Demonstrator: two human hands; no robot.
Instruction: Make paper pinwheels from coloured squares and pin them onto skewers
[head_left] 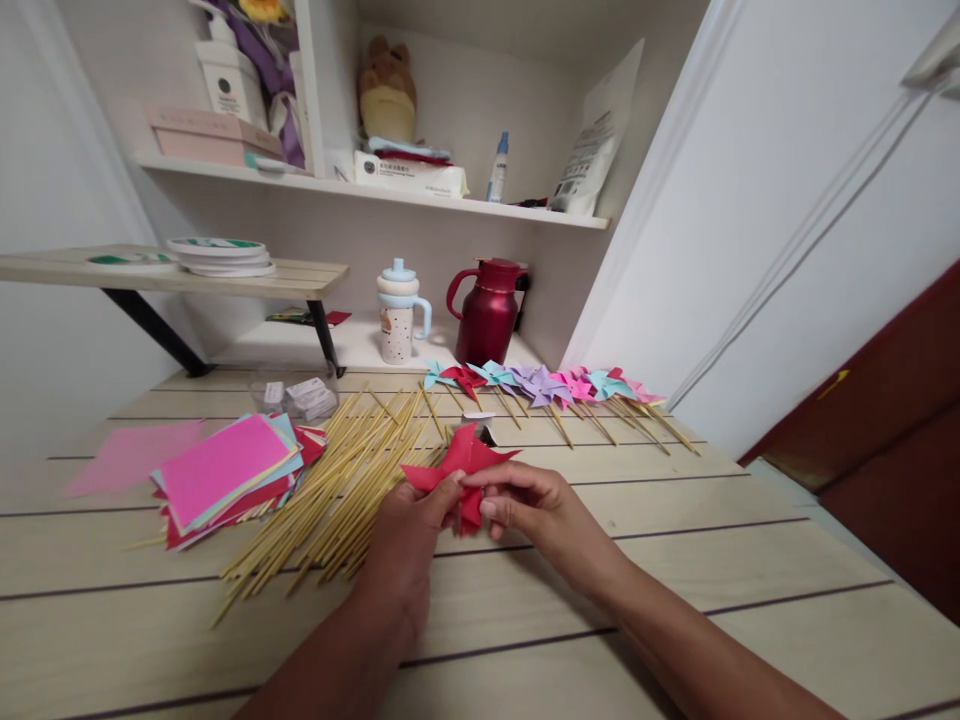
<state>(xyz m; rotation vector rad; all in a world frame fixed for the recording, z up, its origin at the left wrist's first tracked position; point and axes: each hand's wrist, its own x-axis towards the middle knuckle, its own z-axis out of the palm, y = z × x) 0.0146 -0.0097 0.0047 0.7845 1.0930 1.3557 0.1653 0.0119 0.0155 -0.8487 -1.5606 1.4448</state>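
Observation:
A red paper pinwheel is held up between my two hands, its folded points spread outward. My left hand closes on its lower left side, thumb pressed on the paper near the middle. From the right, my right hand pinches at the pinwheel's centre and right edge with thumb and forefinger. Whether a stick or pin is at the pinwheel's back is hidden by the fingers. Loose thin wooden sticks lie in a heap beside my left hand. Behind the pinwheel sits a small dark and white object, partly covered.
Coloured paper sheets are stacked at left, near a clear container with small white packets. Finished pinwheels on sticks line the table's back right. A tumbler and a red jug stand behind, below a shelf.

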